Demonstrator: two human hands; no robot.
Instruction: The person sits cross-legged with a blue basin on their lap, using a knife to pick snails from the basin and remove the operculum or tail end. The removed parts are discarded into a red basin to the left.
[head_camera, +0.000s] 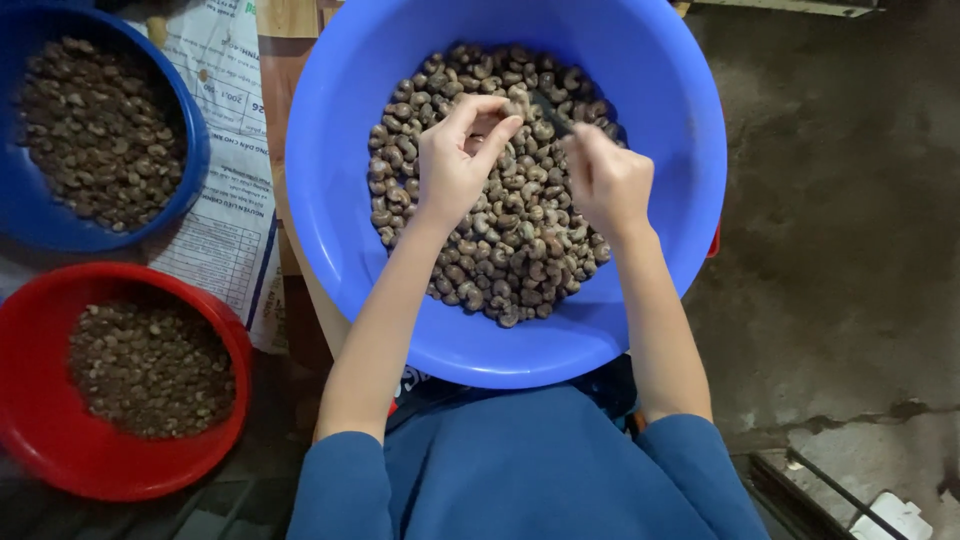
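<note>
Partly hidden dark tool (552, 112) behind right hand (607, 180)

Two hands over a large blue basin (340, 150) of cashew nuts (500, 250).

Left hand (455, 160) above the pile, thumb and forefinger pinched on one nut; right hand (605, 180) closed round a dark slim tool, blade end hard to make out. Blue sleeves at bottom. At left, a smaller blue basin (195, 150) of darker nuts above a red basin (40, 400) of small bits, printed paper sheets (225, 210) under them. Stained concrete floor (840, 220) at right.
</note>
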